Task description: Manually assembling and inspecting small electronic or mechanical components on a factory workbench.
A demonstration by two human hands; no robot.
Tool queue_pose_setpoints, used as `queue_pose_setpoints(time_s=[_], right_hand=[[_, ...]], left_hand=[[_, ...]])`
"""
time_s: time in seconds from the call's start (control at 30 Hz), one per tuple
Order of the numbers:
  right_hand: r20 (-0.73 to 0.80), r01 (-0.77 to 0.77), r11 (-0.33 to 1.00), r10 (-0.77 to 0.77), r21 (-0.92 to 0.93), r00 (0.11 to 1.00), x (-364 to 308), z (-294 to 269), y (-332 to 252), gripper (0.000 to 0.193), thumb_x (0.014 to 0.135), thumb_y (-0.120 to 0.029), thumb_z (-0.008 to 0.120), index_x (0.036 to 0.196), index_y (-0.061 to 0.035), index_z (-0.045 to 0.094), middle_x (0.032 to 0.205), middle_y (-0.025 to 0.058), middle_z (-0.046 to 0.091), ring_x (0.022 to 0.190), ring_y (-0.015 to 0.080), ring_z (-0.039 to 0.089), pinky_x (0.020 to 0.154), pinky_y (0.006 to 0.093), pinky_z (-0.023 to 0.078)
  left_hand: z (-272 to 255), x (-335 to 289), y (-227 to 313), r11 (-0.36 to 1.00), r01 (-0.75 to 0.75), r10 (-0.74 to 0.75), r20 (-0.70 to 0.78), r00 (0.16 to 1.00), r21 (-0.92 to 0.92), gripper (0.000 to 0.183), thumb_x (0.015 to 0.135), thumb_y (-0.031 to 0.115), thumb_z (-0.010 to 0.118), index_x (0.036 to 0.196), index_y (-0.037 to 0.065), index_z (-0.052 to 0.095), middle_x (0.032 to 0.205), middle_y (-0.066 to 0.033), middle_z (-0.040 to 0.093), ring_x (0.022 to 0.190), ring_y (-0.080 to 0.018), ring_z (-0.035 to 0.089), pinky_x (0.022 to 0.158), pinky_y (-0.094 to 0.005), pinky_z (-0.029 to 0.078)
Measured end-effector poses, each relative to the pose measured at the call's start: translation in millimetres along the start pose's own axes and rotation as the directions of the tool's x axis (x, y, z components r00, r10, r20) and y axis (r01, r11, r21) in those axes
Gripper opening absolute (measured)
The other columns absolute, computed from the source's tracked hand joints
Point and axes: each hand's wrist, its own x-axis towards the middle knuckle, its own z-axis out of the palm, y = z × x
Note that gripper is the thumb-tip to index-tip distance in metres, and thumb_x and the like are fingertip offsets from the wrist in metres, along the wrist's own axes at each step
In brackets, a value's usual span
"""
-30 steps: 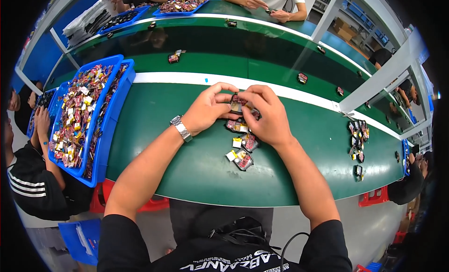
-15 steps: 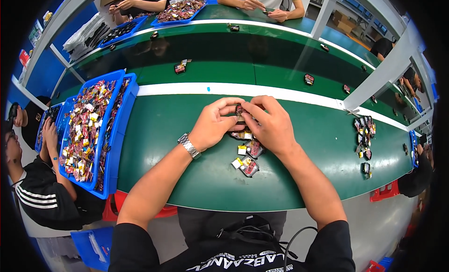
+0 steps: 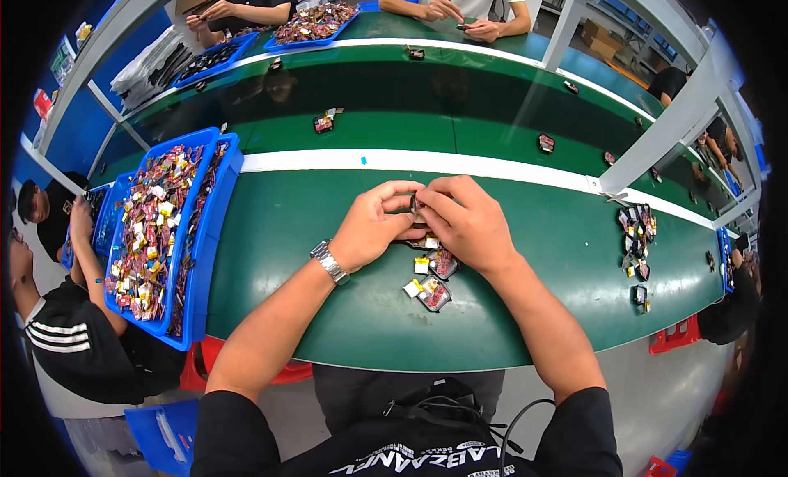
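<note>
You are holding a small unit (image 3: 418,217) up in a two-sided pinch; your grip is hiding most of it, leaving only a dark edge and a greyish strip showing, so its exact tilt is staying unclear. Just nearer you, loose pieces (image 3: 435,295) are lying in a short column, dark-rimmed and reddish, with white-and-yellow blocks showing at their left.

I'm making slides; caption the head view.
Left hand and right hand hold a small dark part over a green table, blue trays of components alongside.
</note>
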Motion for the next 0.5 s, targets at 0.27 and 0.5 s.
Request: queue_pose_setpoints(time_s=[0.27, 0.5], right_hand=[[0.164, -0.083, 0.977, 0.051, 0.195, 0.985, 3.9, -13.3, -0.1, 0.021, 0.071, -0.004, 0.074, 0.090, -0.0061, 0.064, 0.107, 0.0072, 0.058, 0.100, 0.0271, 0.057, 0.080, 0.0369, 0.051], [0.203, -0.124, 0.971, 0.082, 0.206, 0.976, 2.6, -17.5, 1.6, 0.016, 0.072, -0.006, 0.074, 0.086, -0.0070, 0.065, 0.111, 0.0076, 0.057, 0.106, 0.0281, 0.055, 0.085, 0.0383, 0.050]], left_hand=[[-4.3, 0.8, 1.3, 0.998, -0.026, 0.025, 0.022, 0.999, 0.050, 0.043, 0.091, -0.008, 0.049, 0.133, -0.003, 0.046, 0.125, -0.0161, 0.058, 0.107, -0.0201, 0.063, 0.089, -0.0297, 0.058], [-4.5, 1.5, -4.6, 0.996, -0.067, 0.065, 0.040, 0.997, 0.056, 0.042, 0.090, -0.008, 0.045, 0.132, -0.003, 0.045, 0.125, -0.0169, 0.057, 0.109, -0.0204, 0.063, 0.090, -0.0307, 0.058]])
